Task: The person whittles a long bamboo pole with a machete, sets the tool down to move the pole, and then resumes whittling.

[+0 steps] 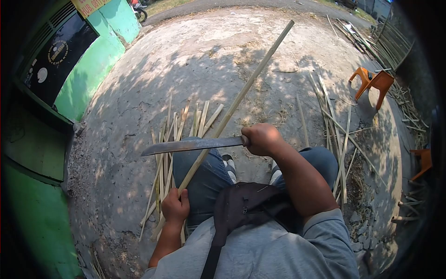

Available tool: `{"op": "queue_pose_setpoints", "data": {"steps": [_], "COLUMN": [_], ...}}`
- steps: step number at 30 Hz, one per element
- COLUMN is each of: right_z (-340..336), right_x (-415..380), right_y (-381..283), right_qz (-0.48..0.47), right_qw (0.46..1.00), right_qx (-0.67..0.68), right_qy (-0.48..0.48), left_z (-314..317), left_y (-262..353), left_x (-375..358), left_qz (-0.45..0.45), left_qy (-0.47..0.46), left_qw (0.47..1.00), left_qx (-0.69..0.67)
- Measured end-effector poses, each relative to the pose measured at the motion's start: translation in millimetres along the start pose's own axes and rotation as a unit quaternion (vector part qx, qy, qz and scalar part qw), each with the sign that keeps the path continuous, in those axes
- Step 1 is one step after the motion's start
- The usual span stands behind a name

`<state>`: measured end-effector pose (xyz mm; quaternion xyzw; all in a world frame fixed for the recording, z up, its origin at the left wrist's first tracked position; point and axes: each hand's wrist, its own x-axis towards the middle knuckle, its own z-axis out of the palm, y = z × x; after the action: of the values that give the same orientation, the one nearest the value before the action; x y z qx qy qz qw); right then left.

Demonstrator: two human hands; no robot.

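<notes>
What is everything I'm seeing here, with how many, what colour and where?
Machete: one, grey blade, in the right hand
Long bamboo strip: one, tan, in the left hand
Left-side strips: many, pale tan, on the ground
Right-side strips: many, pale tan, on the ground
Plastic chair: one, orange, upper right
Poles: many, brownish, upper right
Building wall: one, green, left
Sign: one, yellow, top left
Motorbike: one, partly visible, top left
Sling bag: one, black, lap
Shirt: one, grey, bottom
Jeans: one pair, blue, centre
Left hand: one, bare, lower centre-left
Right hand: one, bare, centre
</notes>
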<state>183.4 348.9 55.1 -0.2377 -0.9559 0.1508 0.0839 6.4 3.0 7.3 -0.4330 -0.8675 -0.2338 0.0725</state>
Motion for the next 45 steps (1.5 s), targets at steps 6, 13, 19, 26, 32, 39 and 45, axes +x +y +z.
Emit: {"op": "queue_pose_setpoints", "data": {"steps": [6,13,19,26,32,39,45], "right_z": [-8.0,-10.3,9.5,2.1,-3.0,3.3,9.2], "right_x": [4.1,-3.4,-3.4,5.7,5.6,-2.8,-2.8], "right_y": [31.6,18.3,-10.2,16.3,53.0,24.6,-8.0], "right_qz": [0.096,0.095,-0.008,0.037,0.136,0.056,-0.044], "right_qw": [0.992,0.993,0.999,0.995,0.97,0.989,0.999], "right_qx": [0.063,0.068,0.017,0.026,0.13,0.091,0.004], "right_qy": [0.057,0.031,-0.029,0.086,0.156,0.099,0.01], "left_z": [-2.0,0.7,-0.5,2.2,-1.1,1.1,0.5], "left_y": [0.9,-0.7,1.4,-0.7,-1.3,-1.4,-5.3], "left_x": [-0.6,-1.3,0.2,-0.5,0.5,0.2,0.7], "left_qz": [-0.006,-0.016,-0.021,-0.023,-0.014,-0.003,0.006], "left_qy": [-0.007,-0.01,-0.013,-0.008,-0.01,0.0,-0.012], "left_qw": [1.0,1.0,0.999,1.0,1.0,1.0,1.0], "left_qx": [0.017,0.023,0.021,-0.007,0.022,0.015,0.015]}}
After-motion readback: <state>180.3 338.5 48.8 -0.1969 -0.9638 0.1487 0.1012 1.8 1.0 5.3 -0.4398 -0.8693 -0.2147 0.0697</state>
